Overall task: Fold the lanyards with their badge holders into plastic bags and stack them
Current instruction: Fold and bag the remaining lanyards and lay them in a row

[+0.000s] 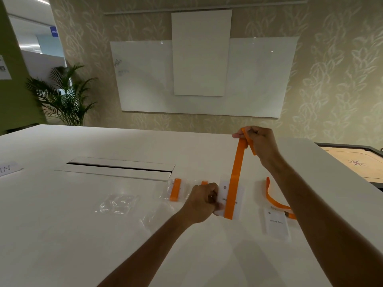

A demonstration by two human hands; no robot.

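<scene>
Left hand [202, 200] curled around the near-left edge of a white rectangular badge holder [230, 198], pinning it to the white table [72, 235]. Right hand [258, 141] raised at one o'clock from the left, pinching the looped end of a flat orange lanyard [236, 172] drawn taut up from the holder. At three o'clock, a second white badge holder [276, 223] flat on the table, its orange strap [273, 198] curling loose. At nine o'clock, a bagged orange lanyard [175, 190], then an empty clear plastic bag [116, 204]. At eleven o'clock, a long recessed cable hatch [120, 167]; at twelve, a glossy white wall board [199, 77].
</scene>
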